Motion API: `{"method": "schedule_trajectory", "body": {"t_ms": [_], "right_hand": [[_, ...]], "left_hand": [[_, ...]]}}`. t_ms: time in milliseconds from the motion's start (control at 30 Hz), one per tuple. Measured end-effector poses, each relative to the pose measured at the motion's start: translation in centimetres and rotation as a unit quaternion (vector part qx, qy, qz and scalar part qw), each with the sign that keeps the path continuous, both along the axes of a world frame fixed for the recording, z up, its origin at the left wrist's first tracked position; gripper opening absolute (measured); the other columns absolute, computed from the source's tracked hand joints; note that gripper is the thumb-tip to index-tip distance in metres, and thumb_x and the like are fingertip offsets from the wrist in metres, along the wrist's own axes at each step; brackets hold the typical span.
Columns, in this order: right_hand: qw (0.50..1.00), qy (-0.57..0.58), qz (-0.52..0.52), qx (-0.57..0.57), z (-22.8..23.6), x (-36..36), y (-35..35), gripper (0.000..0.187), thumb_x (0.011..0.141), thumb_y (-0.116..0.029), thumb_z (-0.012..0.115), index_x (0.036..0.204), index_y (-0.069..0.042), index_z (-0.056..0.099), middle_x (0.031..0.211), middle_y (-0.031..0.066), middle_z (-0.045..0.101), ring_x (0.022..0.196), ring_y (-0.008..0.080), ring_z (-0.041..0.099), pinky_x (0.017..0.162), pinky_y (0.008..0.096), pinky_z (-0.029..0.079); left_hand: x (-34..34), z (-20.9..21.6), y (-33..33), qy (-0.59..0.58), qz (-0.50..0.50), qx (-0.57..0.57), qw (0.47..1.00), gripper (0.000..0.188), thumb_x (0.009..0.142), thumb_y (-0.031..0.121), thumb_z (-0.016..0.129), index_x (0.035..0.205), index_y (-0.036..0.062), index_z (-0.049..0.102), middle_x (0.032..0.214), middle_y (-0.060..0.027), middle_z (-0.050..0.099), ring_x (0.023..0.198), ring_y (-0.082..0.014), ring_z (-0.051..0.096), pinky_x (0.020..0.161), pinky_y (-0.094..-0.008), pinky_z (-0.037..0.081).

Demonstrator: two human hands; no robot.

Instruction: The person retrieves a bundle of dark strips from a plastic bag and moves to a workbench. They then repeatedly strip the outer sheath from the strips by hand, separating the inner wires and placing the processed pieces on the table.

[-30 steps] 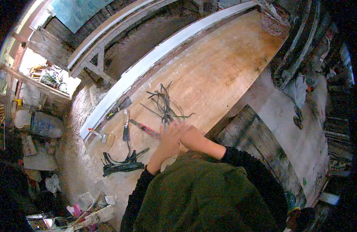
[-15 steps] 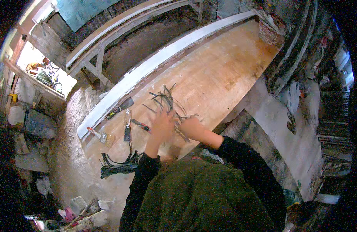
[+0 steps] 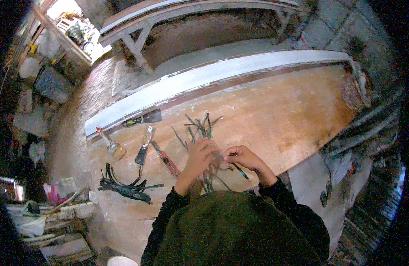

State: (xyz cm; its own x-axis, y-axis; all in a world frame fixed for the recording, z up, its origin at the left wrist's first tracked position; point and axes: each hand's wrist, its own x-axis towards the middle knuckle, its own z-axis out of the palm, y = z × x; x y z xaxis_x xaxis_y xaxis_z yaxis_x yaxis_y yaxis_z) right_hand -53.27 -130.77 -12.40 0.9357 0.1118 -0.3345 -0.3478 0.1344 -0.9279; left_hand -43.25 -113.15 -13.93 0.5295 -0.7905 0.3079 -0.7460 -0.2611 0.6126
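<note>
Wooden board (image 3: 275, 115): both hands (image 3: 200, 157) (image 3: 244, 159) pinch dark strips (image 3: 204, 128) near front edge.

Two hands (image 3: 200, 155), four tools (image 3: 142, 150)

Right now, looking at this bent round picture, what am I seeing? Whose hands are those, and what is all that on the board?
The picture comes from a wide-angle camera worn on a person's head, looking down, so straight edges curve. No machine here: the left hand and right hand are the wearer's own, meeting over a wooden board. Between them they finger thin dark strips from a loose pile; the right hand pinches one short piece. To the left lie a scraper, a small brush, a red-handled tool and a bundle of dark strips. A pale plank runs behind.
</note>
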Motion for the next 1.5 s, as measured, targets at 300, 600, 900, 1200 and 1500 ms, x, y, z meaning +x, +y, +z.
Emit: {"method": "schedule_trajectory", "body": {"t_ms": [300, 600, 900, 1200, 1500], "right_hand": [[0.987, 0.088, 0.132, -0.018, 1.9, -1.0, -5.0, 0.016, 0.077, -0.015, 0.059, 0.087, -0.002, 0.060, 0.068, 0.0039, 0.059, 0.057, 0.0119, 0.056, 0.049, 0.0246, 0.047], [0.983, 0.142, 0.110, 0.029, 7.5, -8.4, -6.6, 0.014, 0.078, -0.010, 0.058, 0.080, 0.004, 0.058, 0.070, 0.0086, 0.060, 0.061, 0.0130, 0.058, 0.056, 0.0251, 0.048], [0.978, -0.056, -0.090, 0.178, 8.2, -8.0, -6.1, 0.027, 0.073, -0.012, 0.062, 0.095, 0.001, 0.053, 0.072, 0.0092, 0.060, 0.059, 0.0179, 0.059, 0.065, 0.0330, 0.049], [0.954, -0.063, -0.182, 0.231, 4.1, -4.4, -12.0, 0.024, 0.078, -0.013, 0.058, 0.099, -0.007, 0.048, 0.079, 0.0056, 0.060, 0.062, 0.0159, 0.059, 0.066, 0.0297, 0.049], [0.969, 0.082, -0.103, 0.210, -4.6, -3.0, -16.5, 0.009, 0.082, -0.016, 0.053, 0.082, -0.008, 0.052, 0.074, 0.0014, 0.054, 0.064, 0.0103, 0.051, 0.056, 0.0203, 0.040]], "left_hand": [[1.8, 2.1, 3.3, 0.181, 0.001, 0.072, 0.981, 0.036, 0.075, 0.001, 0.048, 0.110, 0.0103, 0.054, 0.091, -0.0113, 0.050, 0.086, -0.0254, 0.050, 0.077, -0.0304, 0.040], [-0.5, 1.3, 7.2, 0.322, 0.003, -0.001, 0.947, 0.012, 0.074, 0.006, 0.059, 0.086, 0.0051, 0.060, 0.079, -0.0053, 0.059, 0.077, -0.0154, 0.055, 0.071, -0.0258, 0.043], [-5.3, 0.6, 4.1, 0.307, 0.078, 0.071, 0.946, 0.014, 0.077, 0.013, 0.056, 0.086, 0.0025, 0.060, 0.079, -0.0095, 0.062, 0.071, -0.0208, 0.059, 0.063, -0.0284, 0.045], [-8.8, -3.2, -4.9, 0.330, 0.165, -0.090, 0.925, 0.016, 0.075, 0.014, 0.056, 0.086, 0.0019, 0.059, 0.077, -0.0097, 0.059, 0.068, -0.0193, 0.056, 0.062, -0.0273, 0.043], [-10.3, -4.1, -16.9, 0.513, 0.224, -0.121, 0.820, 0.015, 0.077, 0.011, 0.057, 0.089, 0.0008, 0.058, 0.074, -0.0021, 0.058, 0.067, -0.0104, 0.053, 0.062, -0.0223, 0.042]]}}
